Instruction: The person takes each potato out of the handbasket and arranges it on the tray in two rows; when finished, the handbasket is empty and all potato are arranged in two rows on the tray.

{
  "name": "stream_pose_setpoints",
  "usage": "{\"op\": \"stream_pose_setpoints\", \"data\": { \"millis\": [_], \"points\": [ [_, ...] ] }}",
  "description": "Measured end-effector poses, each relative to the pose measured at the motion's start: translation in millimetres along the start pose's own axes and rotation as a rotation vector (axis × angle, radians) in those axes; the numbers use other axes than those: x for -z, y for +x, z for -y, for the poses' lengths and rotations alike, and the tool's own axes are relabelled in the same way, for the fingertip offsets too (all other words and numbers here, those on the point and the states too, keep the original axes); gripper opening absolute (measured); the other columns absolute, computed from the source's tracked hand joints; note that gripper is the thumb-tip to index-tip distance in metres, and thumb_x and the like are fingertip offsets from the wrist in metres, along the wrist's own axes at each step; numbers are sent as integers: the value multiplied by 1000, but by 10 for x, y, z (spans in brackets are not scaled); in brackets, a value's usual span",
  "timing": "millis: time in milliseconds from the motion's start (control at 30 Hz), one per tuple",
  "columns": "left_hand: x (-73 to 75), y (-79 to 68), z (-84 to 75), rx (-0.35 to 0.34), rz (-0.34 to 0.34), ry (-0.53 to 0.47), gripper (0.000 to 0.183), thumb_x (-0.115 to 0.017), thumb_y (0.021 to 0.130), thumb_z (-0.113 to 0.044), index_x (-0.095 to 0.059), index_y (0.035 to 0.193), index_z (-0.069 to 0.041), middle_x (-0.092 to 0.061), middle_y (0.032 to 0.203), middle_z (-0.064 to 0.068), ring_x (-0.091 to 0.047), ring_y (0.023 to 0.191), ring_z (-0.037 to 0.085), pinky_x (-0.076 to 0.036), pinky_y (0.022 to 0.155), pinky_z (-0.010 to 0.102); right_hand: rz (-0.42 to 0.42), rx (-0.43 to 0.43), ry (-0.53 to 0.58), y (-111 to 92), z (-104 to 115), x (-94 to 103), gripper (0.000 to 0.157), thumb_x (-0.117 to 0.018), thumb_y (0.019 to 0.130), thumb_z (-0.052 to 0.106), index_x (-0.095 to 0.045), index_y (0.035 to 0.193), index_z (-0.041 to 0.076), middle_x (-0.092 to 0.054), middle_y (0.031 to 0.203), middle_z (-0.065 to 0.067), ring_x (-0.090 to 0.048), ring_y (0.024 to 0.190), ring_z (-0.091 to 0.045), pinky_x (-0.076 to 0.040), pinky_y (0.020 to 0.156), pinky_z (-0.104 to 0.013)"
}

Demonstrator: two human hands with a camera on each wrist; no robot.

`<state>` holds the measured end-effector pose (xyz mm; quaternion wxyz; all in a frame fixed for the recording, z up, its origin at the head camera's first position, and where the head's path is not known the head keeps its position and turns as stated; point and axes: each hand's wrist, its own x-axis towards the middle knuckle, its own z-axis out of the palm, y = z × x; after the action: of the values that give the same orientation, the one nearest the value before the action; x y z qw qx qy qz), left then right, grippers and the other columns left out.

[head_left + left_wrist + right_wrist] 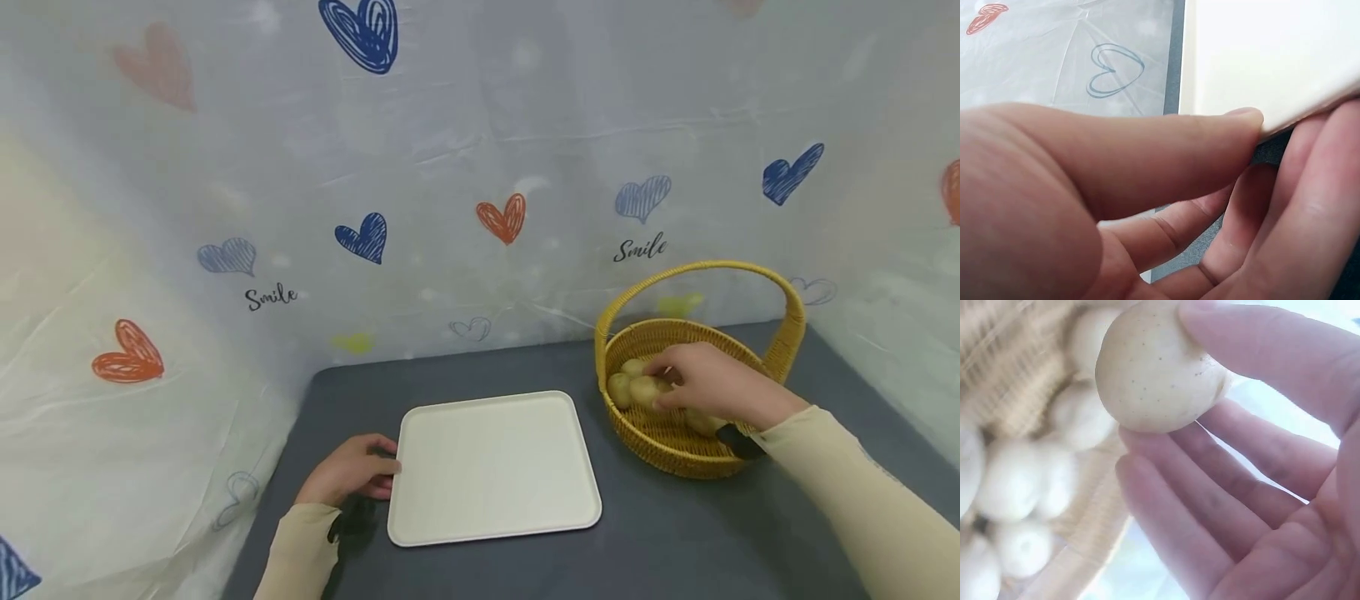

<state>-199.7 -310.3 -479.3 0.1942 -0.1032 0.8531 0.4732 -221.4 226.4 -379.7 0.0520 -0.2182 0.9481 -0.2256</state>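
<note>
My left hand pinches the left edge of a cream rectangular tray lying on the table. In the left wrist view the thumb presses the tray's rim and the other fingers curl beneath it. My right hand reaches into a yellow wicker basket at the right. Between its thumb and fingertips it holds a round, pale potato with small dark specks. Several more potatoes lie in the basket, blurred in the right wrist view and partly hidden by the hand in the head view.
The basket's tall arched handle rises over the right hand. A dark grey table lies under everything. Behind it and at both sides hangs a pale sheet printed with hearts and the word "Smile".
</note>
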Motion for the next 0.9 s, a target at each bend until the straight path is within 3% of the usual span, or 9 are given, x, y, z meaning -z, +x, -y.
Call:
{"op": "stream_pose_setpoints", "data": {
  "millis": [167, 300, 433, 567, 700, 900],
  "points": [
    [-42, -48, -52, -47, 27, 10, 34, -76, 98, -8, -66, 129, 2, -76, 95, 17, -78, 76, 23, -68, 70, 40, -87, 48, 11, -101, 204, -109, 46, -93, 86, 32, -79, 124, 10, -79, 116, 1, -74, 103, -20, -63, 90, -45],
    [-95, -59, -106, -57, 22, 8, 33, -77, 98, -8, -66, 128, 1, -76, 92, 16, -78, 73, 22, -68, 69, 40, -87, 90, 72, -48, 400, -247, 41, -92, 87, 31, -79, 122, 14, -78, 114, 4, -74, 104, -17, -63, 87, -41],
    [-149, -53, -140, -56, 3, -4, 32, -77, 97, -7, -67, 127, 1, -76, 91, 15, -77, 71, 20, -68, 68, 40, -63, 151, 143, 204, 576, -495, 37, -91, 88, 23, -79, 121, 12, -77, 113, 1, -72, 102, -16, -63, 85, -38],
    [-206, -97, -145, -45, 7, -3, 34, -79, 95, -6, -67, 126, 1, -76, 87, 15, -75, 68, 20, -68, 66, 39, -46, 217, 199, 526, 737, -920, 37, -92, 86, 18, -79, 120, 8, -77, 110, 0, -73, 100, -14, -61, 83, -31],
    [-264, -126, -174, -50, 19, -1, 36, -80, 94, -6, -67, 126, 2, -74, 84, 15, -73, 65, 20, -68, 66, 39, 10, 215, 277, 844, 957, -1310, 39, -92, 86, 16, -79, 121, 6, -77, 112, -1, -73, 103, -15, -60, 83, -26],
    [-398, -90, -194, -56, 12, -11, 33, -80, 93, -7, -67, 123, 0, -74, 83, 14, -73, 65, 19, -68, 65, 38, 33, 237, 341, 1185, 1239, -1647, 41, -91, 86, 17, -78, 124, 5, -77, 114, -4, -72, 105, -17, -63, 85, -30]
  ]
}}
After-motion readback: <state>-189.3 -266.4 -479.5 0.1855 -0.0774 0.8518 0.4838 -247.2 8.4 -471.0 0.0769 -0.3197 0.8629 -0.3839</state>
